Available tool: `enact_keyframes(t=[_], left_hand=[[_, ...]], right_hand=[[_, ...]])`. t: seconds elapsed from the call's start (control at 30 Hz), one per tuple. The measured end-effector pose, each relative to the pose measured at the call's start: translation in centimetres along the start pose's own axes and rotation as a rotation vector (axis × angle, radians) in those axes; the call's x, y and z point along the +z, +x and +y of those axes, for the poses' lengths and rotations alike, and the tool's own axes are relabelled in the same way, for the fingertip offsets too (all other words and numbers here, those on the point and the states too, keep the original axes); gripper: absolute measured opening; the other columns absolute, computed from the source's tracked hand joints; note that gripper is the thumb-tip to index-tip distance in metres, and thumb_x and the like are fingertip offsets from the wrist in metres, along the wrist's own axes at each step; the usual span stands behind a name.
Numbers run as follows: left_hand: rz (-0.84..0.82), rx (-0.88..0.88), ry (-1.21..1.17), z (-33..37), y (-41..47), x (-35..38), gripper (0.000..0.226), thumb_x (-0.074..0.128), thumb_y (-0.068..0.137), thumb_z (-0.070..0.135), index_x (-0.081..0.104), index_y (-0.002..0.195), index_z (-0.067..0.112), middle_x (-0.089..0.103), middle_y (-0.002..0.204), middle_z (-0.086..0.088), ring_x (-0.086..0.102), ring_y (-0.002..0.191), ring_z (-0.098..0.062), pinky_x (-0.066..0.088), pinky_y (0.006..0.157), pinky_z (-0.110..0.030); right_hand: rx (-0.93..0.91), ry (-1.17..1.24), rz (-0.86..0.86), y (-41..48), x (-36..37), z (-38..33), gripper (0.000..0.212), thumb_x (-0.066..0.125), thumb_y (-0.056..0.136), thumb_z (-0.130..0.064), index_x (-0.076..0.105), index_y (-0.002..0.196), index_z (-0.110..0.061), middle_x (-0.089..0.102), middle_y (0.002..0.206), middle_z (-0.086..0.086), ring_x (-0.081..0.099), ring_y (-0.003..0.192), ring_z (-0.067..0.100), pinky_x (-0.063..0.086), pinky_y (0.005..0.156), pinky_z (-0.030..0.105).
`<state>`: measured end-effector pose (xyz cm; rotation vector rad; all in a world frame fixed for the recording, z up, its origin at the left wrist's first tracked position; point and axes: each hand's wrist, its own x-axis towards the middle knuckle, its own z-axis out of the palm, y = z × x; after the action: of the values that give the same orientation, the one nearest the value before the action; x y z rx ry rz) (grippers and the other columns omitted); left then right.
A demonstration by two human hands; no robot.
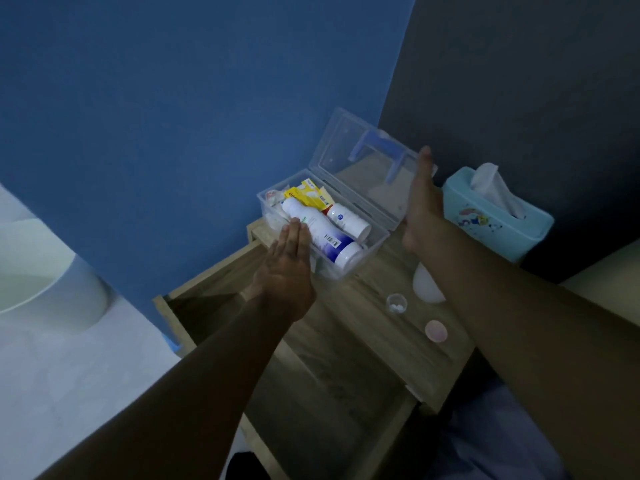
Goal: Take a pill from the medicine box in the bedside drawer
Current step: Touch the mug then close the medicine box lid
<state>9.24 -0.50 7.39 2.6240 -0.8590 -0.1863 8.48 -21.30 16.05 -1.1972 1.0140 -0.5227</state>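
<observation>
A clear plastic medicine box (375, 239) stands on the wooden bedside table (360, 317), its lid (349, 150) swung up and back. Inside lie a large white-and-blue bottle (325, 233), a smaller white bottle (348, 220) and yellow packets (310, 195). My left hand (287, 268) is flat against the box's near left side, fingers straight. My right hand (420, 202) is flat and upright at the right edge of the lid, holding nothing. A small clear cup (396, 303) with white pills stands on the table in front of the box, beside a pink round cap (436, 330).
The drawer (332, 393) beneath the tabletop is pulled out towards me. A light blue tissue box (495, 216) stands at the right rear. A white rounded object (427, 284) lies partly under my right forearm. A pale bin (45, 271) stands at the left.
</observation>
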Motion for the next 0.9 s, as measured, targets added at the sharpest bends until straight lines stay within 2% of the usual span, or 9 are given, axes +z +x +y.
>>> enact_keyframes(t=[0.07,0.2,0.27,0.43,0.5,0.57,0.63,0.77,0.9], left_hand=[[-0.020,-0.008,0.005,0.1,0.1,-0.1,0.097,0.056,0.086,0.012,-0.011,0.156,0.014,-0.015,0.165,-0.006,-0.012,0.152,-0.023,-0.006,0.116,-0.031],[-0.066,-0.015,0.035,0.2,0.4,-0.2,0.106,0.063,0.080,0.013,-0.011,0.156,0.013,-0.015,0.165,-0.007,-0.011,0.153,-0.024,-0.007,0.117,-0.033],[-0.095,-0.016,0.024,0.1,0.7,-0.5,0.109,0.065,0.079,0.012,-0.011,0.156,0.014,-0.015,0.165,-0.007,-0.012,0.153,-0.025,-0.010,0.114,-0.032],[-0.022,-0.073,-0.007,-0.4,-0.4,-0.5,0.099,0.057,0.083,0.020,-0.008,0.156,0.010,-0.010,0.166,-0.011,-0.008,0.153,-0.026,-0.005,0.120,-0.036],[0.008,-0.153,-0.029,-0.8,-1.0,-0.2,0.093,0.053,0.085,0.022,-0.004,0.156,0.009,-0.005,0.166,-0.011,-0.006,0.153,-0.025,-0.002,0.121,-0.037],[-0.002,-0.192,-0.048,-1.4,-1.2,0.0,0.090,0.052,0.087,0.025,-0.002,0.156,0.009,-0.002,0.166,-0.011,-0.004,0.154,-0.025,0.001,0.122,-0.038],[0.001,-0.209,-0.066,-1.9,-1.2,0.1,0.086,0.050,0.090,0.030,0.001,0.156,0.008,0.001,0.166,-0.012,-0.001,0.154,-0.025,0.005,0.124,-0.039],[0.100,-0.253,-0.149,-2.3,-0.8,0.2,0.071,0.050,0.092,0.037,0.024,0.153,0.012,0.029,0.160,-0.012,0.023,0.150,-0.027,0.022,0.122,-0.043],[0.209,-0.251,-0.236,-2.2,0.4,0.3,0.060,0.057,0.084,0.050,0.050,0.135,0.018,0.060,0.131,-0.006,0.056,0.122,-0.026,0.048,0.100,-0.044]], right_hand=[[-0.185,-0.168,0.121,-0.8,-0.1,-0.3,0.083,0.046,0.088,-0.071,0.043,0.145,-0.010,0.048,0.149,0.013,0.050,0.131,0.030,0.034,0.086,0.023],[-0.441,-0.333,0.010,-2.3,-0.6,1.2,0.044,0.052,0.091,-0.060,0.053,0.114,-0.022,0.060,0.109,-0.008,0.058,0.102,0.019,0.036,0.060,0.020],[-0.579,-0.412,-0.005,-3.3,-1.1,2.5,0.032,0.058,0.091,-0.053,0.053,0.105,-0.025,0.057,0.096,-0.015,0.059,0.098,0.015,0.044,0.066,0.023],[-0.880,-0.589,-0.148,-5.2,-1.8,5.6,0.037,0.061,0.091,-0.045,0.058,0.121,-0.022,0.064,0.118,-0.006,0.056,0.103,0.001,0.044,0.082,0.010],[-0.994,-0.757,-0.253,-5.7,-1.9,6.9,0.042,0.061,0.093,-0.037,0.055,0.130,-0.018,0.061,0.129,0.001,0.057,0.117,0.012,0.049,0.094,0.027],[-1.056,-0.958,-0.296,-6.0,-1.7,8.1,0.051,0.061,0.093,-0.032,0.050,0.140,-0.015,0.052,0.145,0.005,0.045,0.137,0.021,0.039,0.111,0.043],[-1.058,-1.084,-0.330,-6.3,-1.6,8.8,0.058,0.058,0.092,-0.030,0.044,0.146,-0.014,0.042,0.155,0.004,0.031,0.147,0.021,0.030,0.118,0.046],[-1.124,-1.205,-0.380,-6.3,-1.2,9.1,0.064,0.055,0.090,-0.030,0.038,0.151,-0.018,0.036,0.159,0.005,0.026,0.150,0.024,0.024,0.121,0.045],[-1.200,-1.315,-0.460,-5.3,-0.1,8.7,0.063,0.048,0.093,-0.034,0.035,0.153,-0.018,0.031,0.162,0.005,0.022,0.152,0.024,0.020,0.121,0.045]])
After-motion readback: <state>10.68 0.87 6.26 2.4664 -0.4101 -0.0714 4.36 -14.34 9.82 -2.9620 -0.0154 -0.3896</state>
